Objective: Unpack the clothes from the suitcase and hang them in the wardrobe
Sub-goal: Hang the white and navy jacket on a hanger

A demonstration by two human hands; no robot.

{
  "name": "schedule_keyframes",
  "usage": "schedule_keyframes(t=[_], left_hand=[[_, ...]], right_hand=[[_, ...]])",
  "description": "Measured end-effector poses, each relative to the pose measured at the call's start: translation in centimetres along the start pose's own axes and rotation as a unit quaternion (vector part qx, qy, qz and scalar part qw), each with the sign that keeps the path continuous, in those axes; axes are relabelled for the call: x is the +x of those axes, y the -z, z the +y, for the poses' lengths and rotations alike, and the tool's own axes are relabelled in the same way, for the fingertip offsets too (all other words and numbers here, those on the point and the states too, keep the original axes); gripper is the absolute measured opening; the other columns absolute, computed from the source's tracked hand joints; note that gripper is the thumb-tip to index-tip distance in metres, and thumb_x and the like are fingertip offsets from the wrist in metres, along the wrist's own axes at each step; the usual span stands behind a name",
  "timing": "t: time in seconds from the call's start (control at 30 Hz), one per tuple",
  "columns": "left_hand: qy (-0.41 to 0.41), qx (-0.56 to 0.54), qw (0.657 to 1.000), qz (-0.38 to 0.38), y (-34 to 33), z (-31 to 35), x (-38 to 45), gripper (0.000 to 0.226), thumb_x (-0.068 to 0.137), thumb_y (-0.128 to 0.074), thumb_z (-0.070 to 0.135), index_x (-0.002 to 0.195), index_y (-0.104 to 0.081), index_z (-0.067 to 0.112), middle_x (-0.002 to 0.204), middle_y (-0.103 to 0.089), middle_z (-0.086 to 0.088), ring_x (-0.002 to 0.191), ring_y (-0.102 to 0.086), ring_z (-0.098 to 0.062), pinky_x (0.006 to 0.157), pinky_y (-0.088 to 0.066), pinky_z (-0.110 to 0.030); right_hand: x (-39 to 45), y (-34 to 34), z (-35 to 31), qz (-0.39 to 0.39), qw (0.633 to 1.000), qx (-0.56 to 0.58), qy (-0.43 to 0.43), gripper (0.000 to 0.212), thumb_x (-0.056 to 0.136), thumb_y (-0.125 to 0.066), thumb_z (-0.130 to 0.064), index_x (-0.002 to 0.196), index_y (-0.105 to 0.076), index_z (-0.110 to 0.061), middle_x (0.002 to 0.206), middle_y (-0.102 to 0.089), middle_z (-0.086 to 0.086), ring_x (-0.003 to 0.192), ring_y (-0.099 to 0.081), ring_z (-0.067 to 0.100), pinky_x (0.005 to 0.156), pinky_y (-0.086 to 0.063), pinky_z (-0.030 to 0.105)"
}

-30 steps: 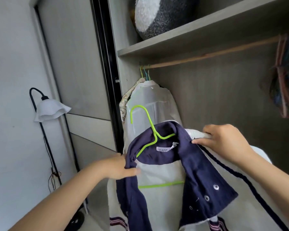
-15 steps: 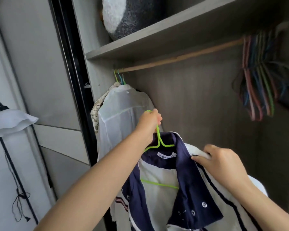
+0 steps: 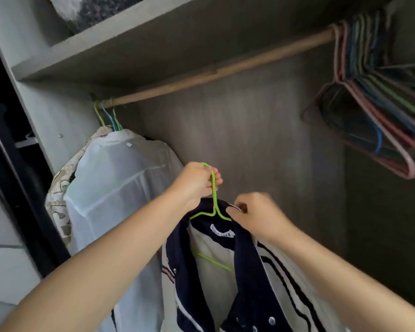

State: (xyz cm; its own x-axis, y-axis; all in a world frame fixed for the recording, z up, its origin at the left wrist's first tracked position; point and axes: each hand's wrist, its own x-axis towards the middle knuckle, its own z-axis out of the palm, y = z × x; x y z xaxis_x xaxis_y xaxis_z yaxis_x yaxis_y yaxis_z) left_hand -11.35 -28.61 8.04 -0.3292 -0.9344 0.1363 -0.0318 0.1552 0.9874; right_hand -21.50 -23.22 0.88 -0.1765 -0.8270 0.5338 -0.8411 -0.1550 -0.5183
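Shirt (image 3: 120,188) on rail (image 3: 225,68) left, jacket (image 3: 237,271) beside it, empty hangers (image 3: 379,104) far right

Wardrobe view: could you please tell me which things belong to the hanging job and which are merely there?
In use: green hanger, navy-collared jacket, left hand, right hand, wooden rail.
Just there: white shirt, spare hangers, shelf.

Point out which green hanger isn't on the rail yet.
The green hanger inside the navy-collared jacket, its hook gripped by the left hand. The other green ones hang on the wooden rail.
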Motion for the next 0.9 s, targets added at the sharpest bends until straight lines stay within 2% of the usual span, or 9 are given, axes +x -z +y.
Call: schedule_keyframes(t=[0.1, 0.23, 0.33, 0.4, 0.53, 0.63, 0.77, 0.83, 0.9], left_hand=[[-0.013, -0.025, 1.0, -0.006, 1.6, -0.9, 2.9, 0.035, 0.099, -0.03, 0.004, 0.067, -0.044, 0.007, 0.067, -0.046, -0.007, 0.061, -0.048, -0.015, 0.064, -0.042, -0.023], [-0.008, -0.068, 0.998, -0.005, 2.7, -1.5, 6.0, 0.034, 0.099, -0.031, 0.002, 0.067, -0.043, 0.008, 0.067, -0.045, -0.004, 0.061, -0.047, -0.013, 0.062, -0.042, -0.024], [0.01, -0.104, 0.994, -0.03, 3.1, -1.6, 8.0, 0.033, 0.097, -0.032, 0.0, 0.066, -0.041, 0.008, 0.065, -0.043, -0.005, 0.055, -0.047, -0.013, 0.06, -0.043, -0.026], [0.009, -0.117, 0.992, -0.051, 3.3, -1.6, 9.0, 0.034, 0.097, -0.033, -0.001, 0.065, -0.039, 0.009, 0.061, -0.041, -0.005, 0.04, -0.05, -0.007, 0.052, -0.046, -0.023], [0.02, -0.121, 0.991, -0.055, 4.7, -1.4, 11.1, 0.037, 0.098, -0.031, 0.003, 0.061, -0.039, 0.008, 0.052, -0.041, -0.004, 0.023, -0.04, -0.002, 0.037, -0.044, -0.018], [-0.013, -0.1, 0.994, -0.047, 6.4, -0.4, 12.7, 0.039, 0.097, -0.03, 0.002, 0.059, -0.037, 0.008, 0.047, -0.039, -0.003, 0.023, -0.036, -0.003, 0.033, -0.04, -0.015], [-0.063, -0.087, 0.993, -0.047, 8.5, 2.7, 14.5, 0.041, 0.099, -0.027, 0.009, 0.059, -0.032, 0.013, 0.028, -0.032, 0.008, 0.023, -0.025, -0.002, 0.034, -0.025, -0.012], [-0.095, -0.096, 0.991, -0.021, 9.3, 4.6, 15.1, 0.041, 0.101, -0.026, 0.015, 0.06, -0.031, 0.014, 0.026, -0.028, 0.009, 0.021, -0.021, 0.0, 0.031, -0.017, -0.009], [-0.124, -0.099, 0.986, 0.042, 10.4, 6.8, 16.1, 0.042, 0.101, -0.027, 0.019, 0.059, -0.031, 0.014, 0.023, -0.023, 0.01, 0.019, -0.017, 0.0, 0.029, -0.011, -0.007]], right_hand=[[2.5, -1.9, 0.4, -0.011, 0.983, 0.142, -0.116, 0.038, 0.093, -0.051, -0.017, 0.055, -0.044, -0.01, 0.049, -0.036, 0.001, 0.043, -0.03, 0.009, 0.039, -0.024, 0.017], [4.4, -4.3, 0.7, 0.022, 0.808, 0.51, -0.294, 0.032, 0.092, -0.051, -0.004, 0.06, -0.047, -0.008, 0.036, -0.045, -0.002, 0.026, -0.038, 0.004, 0.031, -0.028, 0.013], [4.4, -5.4, 0.3, 0.067, 0.744, 0.586, -0.314, 0.022, 0.09, -0.049, 0.002, 0.071, -0.049, -0.01, 0.038, -0.054, -0.001, 0.029, -0.048, 0.004, 0.033, -0.038, 0.011], [3.5, -6.0, -0.2, 0.052, 0.792, 0.55, -0.261, 0.019, 0.087, -0.052, 0.006, 0.079, -0.048, -0.01, 0.053, -0.055, 0.003, 0.034, -0.049, -0.001, 0.039, -0.041, 0.011], [2.6, -6.9, 0.3, -0.023, 0.973, 0.217, -0.073, 0.026, 0.078, -0.068, -0.004, 0.072, -0.051, -0.023, 0.07, -0.053, -0.013, 0.068, -0.05, -0.006, 0.068, -0.036, 0.002], [4.3, -6.1, 1.7, -0.055, 0.98, 0.184, -0.057, 0.029, 0.081, -0.067, -0.011, 0.06, -0.053, -0.026, 0.053, -0.056, -0.015, 0.057, -0.049, -0.005, 0.06, -0.036, 0.009], [9.8, -4.1, 3.5, 0.062, 0.99, 0.125, -0.039, 0.042, 0.086, -0.06, -0.006, 0.051, -0.047, -0.026, 0.041, -0.05, -0.014, 0.045, -0.045, -0.005, 0.051, -0.031, 0.012], [13.0, -2.3, 2.3, 0.119, 0.991, 0.056, 0.0, 0.031, 0.086, -0.059, -0.008, 0.057, -0.055, -0.019, 0.05, -0.056, -0.011, 0.053, -0.052, -0.003, 0.059, -0.038, 0.015], [16.2, -0.6, 0.3, 0.199, 0.978, -0.039, 0.055, 0.022, 0.085, -0.055, -0.017, 0.072, -0.066, -0.004, 0.071, -0.066, 0.01, 0.075, -0.062, 0.025, 0.072, -0.045, 0.032]])
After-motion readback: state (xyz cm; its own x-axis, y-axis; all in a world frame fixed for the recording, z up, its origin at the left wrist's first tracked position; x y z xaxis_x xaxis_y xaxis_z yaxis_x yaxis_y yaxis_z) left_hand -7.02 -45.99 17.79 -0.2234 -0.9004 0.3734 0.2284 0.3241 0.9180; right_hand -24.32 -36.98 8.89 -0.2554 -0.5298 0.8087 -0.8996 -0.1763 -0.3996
